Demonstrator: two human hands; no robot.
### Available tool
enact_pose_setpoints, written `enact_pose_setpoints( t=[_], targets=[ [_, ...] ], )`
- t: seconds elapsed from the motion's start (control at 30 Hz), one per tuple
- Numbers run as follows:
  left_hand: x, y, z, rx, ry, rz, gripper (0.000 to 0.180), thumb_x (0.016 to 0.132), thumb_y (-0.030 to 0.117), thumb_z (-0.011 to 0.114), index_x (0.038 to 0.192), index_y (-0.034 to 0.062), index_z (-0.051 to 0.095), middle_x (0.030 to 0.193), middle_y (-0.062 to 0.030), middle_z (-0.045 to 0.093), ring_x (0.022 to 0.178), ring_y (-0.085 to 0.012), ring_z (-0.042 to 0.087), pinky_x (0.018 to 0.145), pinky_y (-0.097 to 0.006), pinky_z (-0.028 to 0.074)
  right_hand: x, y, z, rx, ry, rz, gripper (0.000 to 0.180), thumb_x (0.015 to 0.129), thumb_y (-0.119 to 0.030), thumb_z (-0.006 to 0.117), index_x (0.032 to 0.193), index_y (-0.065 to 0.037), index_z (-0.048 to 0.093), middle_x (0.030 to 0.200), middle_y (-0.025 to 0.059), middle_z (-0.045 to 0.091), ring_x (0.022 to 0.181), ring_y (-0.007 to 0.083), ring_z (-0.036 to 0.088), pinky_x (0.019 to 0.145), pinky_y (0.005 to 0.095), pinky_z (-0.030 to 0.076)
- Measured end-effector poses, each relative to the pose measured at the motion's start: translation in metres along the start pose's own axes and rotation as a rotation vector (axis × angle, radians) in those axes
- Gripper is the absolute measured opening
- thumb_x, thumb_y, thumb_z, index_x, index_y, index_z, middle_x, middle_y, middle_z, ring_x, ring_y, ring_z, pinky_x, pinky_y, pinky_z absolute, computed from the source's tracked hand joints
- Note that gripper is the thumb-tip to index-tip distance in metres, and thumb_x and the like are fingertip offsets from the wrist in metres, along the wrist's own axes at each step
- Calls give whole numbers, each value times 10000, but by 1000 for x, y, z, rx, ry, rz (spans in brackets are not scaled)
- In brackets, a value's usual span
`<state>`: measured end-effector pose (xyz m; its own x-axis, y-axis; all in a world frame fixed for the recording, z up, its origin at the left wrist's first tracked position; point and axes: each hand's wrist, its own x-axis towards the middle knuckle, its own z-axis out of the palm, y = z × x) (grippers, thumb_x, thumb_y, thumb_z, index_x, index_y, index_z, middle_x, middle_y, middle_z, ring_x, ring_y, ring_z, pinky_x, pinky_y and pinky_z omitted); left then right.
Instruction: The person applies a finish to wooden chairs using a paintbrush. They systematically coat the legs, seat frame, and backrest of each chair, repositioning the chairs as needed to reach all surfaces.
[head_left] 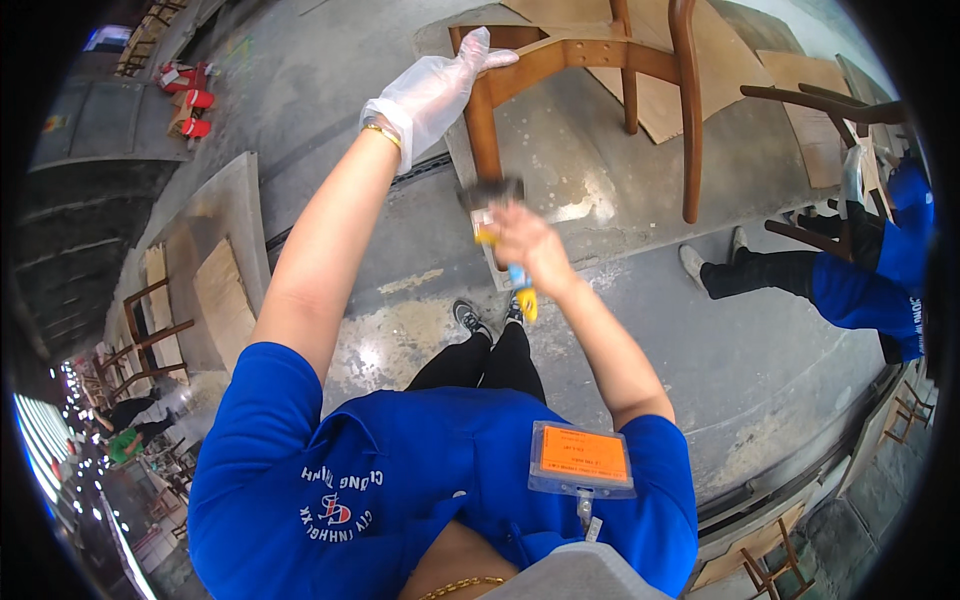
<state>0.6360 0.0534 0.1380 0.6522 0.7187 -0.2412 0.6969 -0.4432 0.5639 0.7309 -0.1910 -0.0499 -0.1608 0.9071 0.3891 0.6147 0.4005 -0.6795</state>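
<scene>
A brown wooden chair frame (533, 72) lies on a low grey platform in front of me, its curved legs pointing in several directions. In a clear plastic glove, my left hand (432, 92) grips the frame's near left corner. My bare right hand (532, 243) is closed round a wide paintbrush (527, 300) with a yellow and blue handle. Its dark head, smeared by motion, is at the lower end of the nearest chair leg (483, 140); whether they touch is hard to tell.
Brown sheets (655, 60) lie under and beyond the frame. To the right, a co-worker (870, 270) in blue stands by another wooden chair (830, 105). Red containers (198, 100) sit at the far left. More chair frames (145, 345) stand on the left and lower right.
</scene>
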Motion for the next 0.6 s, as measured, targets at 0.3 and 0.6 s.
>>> enact_pose_setpoints(
  t=[0.3, 0.6],
  targets=[
    [-4, -7, 11, -138, -105, 69, 754, 1061, 724, 369, 1537, 187, 598, 1536, -268, 564, 1477, -403, 496, 1222, -423, 344, -45, -6, 17, 260, -45, 244, 153, 776, -19, 752, 724, -76, 620, 1379, 84, 734, 1361, 322, 644, 1224, 478, 437],
    [21, -11, 54, -1030, -558, -373, 275, 951, 262, 733, 1083, 22, 759, 1030, -102, 781, 1049, -207, 702, 1037, -370, 498, -186, -13, -9, 155, 218, 844, 125, 765, 83, 686, 808, -34, 670, 1305, 143, 757, 1190, 368, 730, 974, 378, 582]
  ],
)
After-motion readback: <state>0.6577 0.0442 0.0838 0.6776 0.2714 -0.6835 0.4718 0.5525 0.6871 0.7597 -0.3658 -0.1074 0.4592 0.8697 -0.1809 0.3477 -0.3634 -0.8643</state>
